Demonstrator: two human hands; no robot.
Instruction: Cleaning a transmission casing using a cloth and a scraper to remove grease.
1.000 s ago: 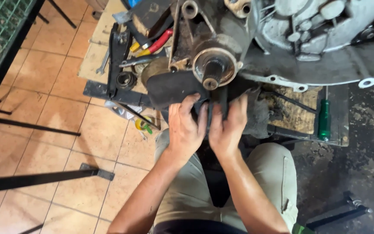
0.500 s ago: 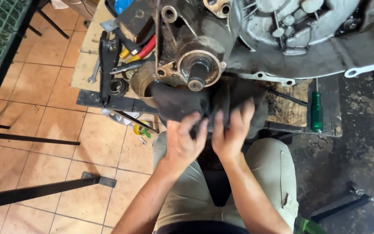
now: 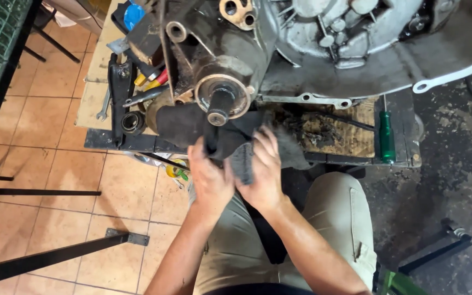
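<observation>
Head view, looking down. Both hands are closed on a dark rag [image 3: 192, 123] bunched below the shaft [image 3: 218, 106] of an engine case [image 3: 323, 60] that sits on a low wooden bench [image 3: 91, 93]. Left hand [image 3: 210, 177]: fingers curled tight into the rag's near edge, just near of the shaft. Right hand [image 3: 262, 172]: fingers bent over a grey fold of the same rag, touching the left hand, thumb side toward it. The rag spreads left of the shaft over the bench edge and lies against the round flange about the shaft. Far left on the bench lies a loose heap of tools, in no box or tray that I can make out: a wrench [image 3: 104, 106] at the left edge, a black bearing ring [image 3: 133, 122] near it, red and yellow handles [image 3: 151, 82] further back, a blue cap [image 3: 133, 15] at the far edge. Right of the hands a green screwdriver [image 3: 386, 136] lies on the bench, tip pointing far, beside a patch of greasy dirt [image 3: 323, 131]. Below the bench edge, on the tiled floor [image 3: 55, 180], small yellow-green items [image 3: 177, 172] lie just left of the left hand; their kind cannot be told. The person's knees in khaki trousers [image 3: 329, 218] are nearest the camera.
</observation>
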